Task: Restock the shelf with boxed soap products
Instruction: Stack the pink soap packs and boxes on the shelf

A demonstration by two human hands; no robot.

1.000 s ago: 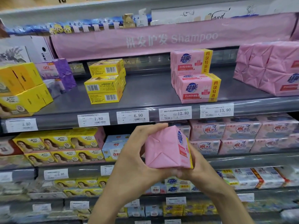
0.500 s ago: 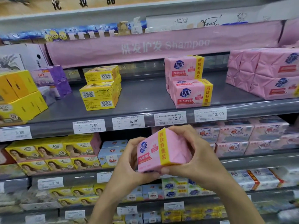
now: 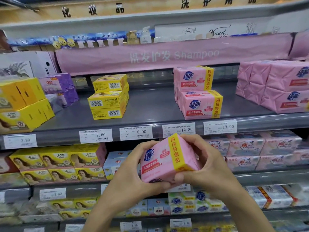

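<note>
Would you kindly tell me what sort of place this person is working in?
Most likely a supermarket's toiletries aisle: the grey shelf carries price tags along its front edge, a pink Shampoo banner hangs above, and stacked soap packs match the pink soap pack held by the left hand and right hand.

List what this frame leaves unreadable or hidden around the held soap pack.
Head view:
Pink paper-wrapped soap pack with yellow band: underside and back covered by the left hand and right hand.
Stacked pink wrapped packs, upper shelf right: cut off by the frame edge.
White price labels: fine print too small.
</note>
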